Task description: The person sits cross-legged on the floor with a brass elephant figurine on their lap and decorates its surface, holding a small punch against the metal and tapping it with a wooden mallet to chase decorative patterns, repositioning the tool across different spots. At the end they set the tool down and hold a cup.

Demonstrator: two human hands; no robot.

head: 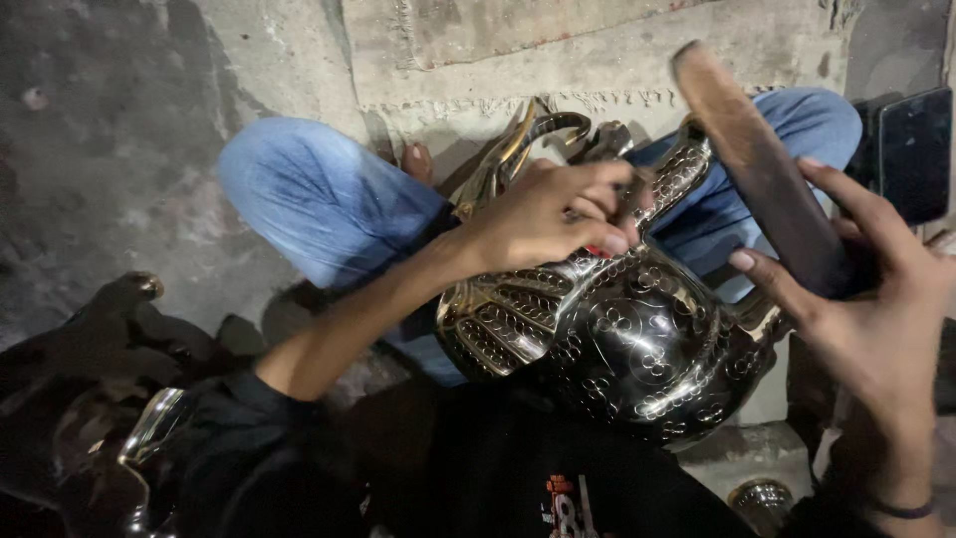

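Tight spot: wall [597,60] far, knees either side. Left hand [553,214] grips engraved brass swan [617,339]; right hand [866,299] grips dark wooden mallet [762,164], raised.

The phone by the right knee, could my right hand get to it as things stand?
Probably not freely: the right hand is wrapped around a dark wooden block. The phone lies just beyond it with nothing between, but the hand is full.
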